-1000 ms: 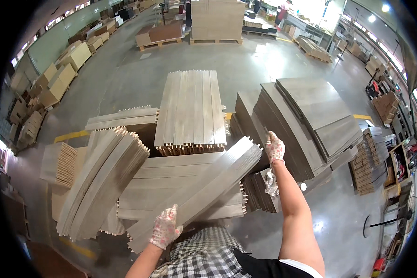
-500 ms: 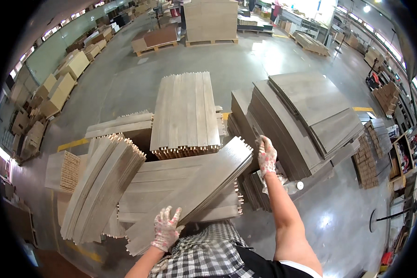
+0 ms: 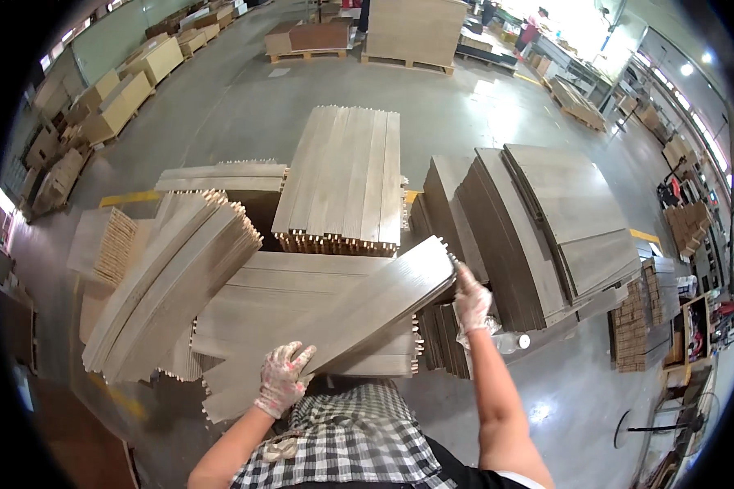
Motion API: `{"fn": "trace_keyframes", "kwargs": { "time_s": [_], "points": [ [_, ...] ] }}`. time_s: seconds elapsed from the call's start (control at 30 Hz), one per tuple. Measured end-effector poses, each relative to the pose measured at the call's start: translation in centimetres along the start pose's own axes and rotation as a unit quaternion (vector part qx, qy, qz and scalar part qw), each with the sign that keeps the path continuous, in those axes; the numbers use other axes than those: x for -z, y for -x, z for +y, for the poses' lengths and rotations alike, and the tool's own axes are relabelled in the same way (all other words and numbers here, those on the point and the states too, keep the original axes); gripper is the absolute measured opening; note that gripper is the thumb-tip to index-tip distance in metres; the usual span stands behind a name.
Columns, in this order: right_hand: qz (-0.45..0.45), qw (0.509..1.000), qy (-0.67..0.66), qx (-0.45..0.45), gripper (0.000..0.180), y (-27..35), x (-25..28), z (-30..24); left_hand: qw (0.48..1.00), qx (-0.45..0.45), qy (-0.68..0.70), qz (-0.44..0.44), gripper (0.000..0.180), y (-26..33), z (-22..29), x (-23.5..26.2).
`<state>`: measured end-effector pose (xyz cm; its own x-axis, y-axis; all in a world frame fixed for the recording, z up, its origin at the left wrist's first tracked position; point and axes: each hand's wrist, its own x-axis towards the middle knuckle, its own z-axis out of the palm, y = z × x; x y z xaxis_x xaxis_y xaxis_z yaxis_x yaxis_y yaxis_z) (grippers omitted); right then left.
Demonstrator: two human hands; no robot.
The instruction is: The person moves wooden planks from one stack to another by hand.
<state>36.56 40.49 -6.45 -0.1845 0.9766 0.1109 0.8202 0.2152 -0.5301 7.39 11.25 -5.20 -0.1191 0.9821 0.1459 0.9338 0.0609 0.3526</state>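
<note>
A slanting stack of long grey wood-look boards (image 3: 359, 297) lies across a wider pile of similar boards (image 3: 261, 297). My left hand (image 3: 285, 379), in a spotted white glove, rests on the top board near its lower-left end, fingers apart and slightly bent. At the stack's upper-right end, where short wooden dowels stick out, my gloved right hand (image 3: 471, 303) is closed around a thin, narrow tool, mostly hidden. Its tip is close to the doweled end; contact is unclear.
A tall board stack (image 3: 342, 175) stands ahead and a leaning stack (image 3: 171, 285) at left. Large panels (image 3: 566, 212) are piled to the right. A clear plastic bottle (image 3: 509, 343) is beside my right wrist. Pallets with a big box (image 3: 416, 33) stand far off.
My right hand has turned and come down to the boards' doweled end; the thin tool, which pointed up in the air, is now beside that end. My left hand stays on the board.
</note>
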Motion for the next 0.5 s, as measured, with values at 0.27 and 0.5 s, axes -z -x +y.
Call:
{"fn": "trace_keyframes", "kwargs": {
  "time_s": [0.27,0.5],
  "points": [
    [0.021,0.979,-0.138,0.15,0.035,4.6,-5.1,-1.4,1.0,-0.006,0.02,0.012,0.065,-0.4,0.1,0.3],
    [0.165,0.98,-0.066,0.091,0.047,-3.9,1.0,5.1,0.999,-0.006,0.034,0.023,0.072,-0.4,0.0,0.2]
  ]
}}
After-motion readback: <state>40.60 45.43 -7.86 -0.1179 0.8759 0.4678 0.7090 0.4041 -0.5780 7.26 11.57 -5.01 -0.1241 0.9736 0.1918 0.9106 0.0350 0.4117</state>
